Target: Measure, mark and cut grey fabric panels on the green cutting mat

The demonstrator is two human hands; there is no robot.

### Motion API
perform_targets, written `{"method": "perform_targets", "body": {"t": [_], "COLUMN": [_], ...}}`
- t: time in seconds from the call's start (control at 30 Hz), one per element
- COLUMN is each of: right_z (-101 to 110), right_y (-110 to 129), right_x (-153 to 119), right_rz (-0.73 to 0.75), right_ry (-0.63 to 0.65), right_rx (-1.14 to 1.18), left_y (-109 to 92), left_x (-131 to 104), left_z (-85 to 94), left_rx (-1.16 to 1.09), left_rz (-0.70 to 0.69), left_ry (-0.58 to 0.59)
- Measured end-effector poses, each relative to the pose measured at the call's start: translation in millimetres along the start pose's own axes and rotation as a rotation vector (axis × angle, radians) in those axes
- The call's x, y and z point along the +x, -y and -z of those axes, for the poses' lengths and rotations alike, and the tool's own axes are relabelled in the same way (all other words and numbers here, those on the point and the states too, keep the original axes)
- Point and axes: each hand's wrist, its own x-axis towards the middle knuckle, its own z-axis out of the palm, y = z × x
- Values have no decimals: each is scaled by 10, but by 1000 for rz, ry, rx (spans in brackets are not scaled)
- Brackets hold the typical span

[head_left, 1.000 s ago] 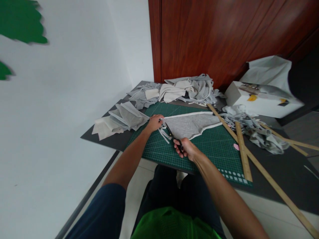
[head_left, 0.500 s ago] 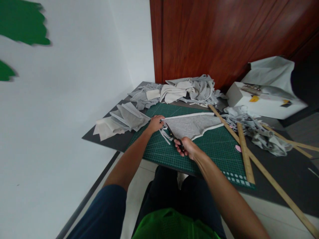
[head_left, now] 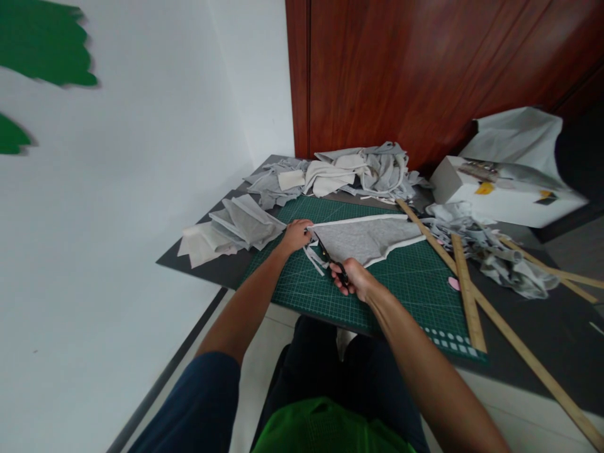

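Note:
A grey fabric piece point(head_left: 370, 236) with white edges lies across the green cutting mat point(head_left: 406, 277). My left hand point(head_left: 297, 234) is closed on its narrow left end. In my right hand point(head_left: 352, 279) are black-handled scissors point(head_left: 326, 253), my fingers through the handles and the blades pointing up-left along the fabric's left edge, close to my left fingers. Narrow cut strips point(head_left: 315, 261) hang beside the blades onto the mat. The blade tips are partly hidden at the fabric.
Folded fabric pieces point(head_left: 250, 220) lie left of the mat, and a fabric heap point(head_left: 349, 168) lies behind it. On the right are a long wooden ruler point(head_left: 519, 349), a shorter ruler point(head_left: 467, 292), scraps point(head_left: 503, 255) and a white box point(head_left: 507, 195).
Both hands, the scissors and the fabric hold nearly the same position. The whole view has shifted very slightly.

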Motion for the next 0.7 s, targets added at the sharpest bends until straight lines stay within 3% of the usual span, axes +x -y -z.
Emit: {"method": "perform_targets", "body": {"t": [0.5,0.7], "right_z": [10,258], "right_y": [75,-51], "right_x": [60,-177], "right_rz": [-2,60], "right_ry": [-9,36], "right_rx": [-3,-46], "left_y": [-21,-23], "left_x": [-11,-9], "left_z": [20,36], "left_rx": [23,26], "left_rz": [2,7], "left_ry": [17,22]}}
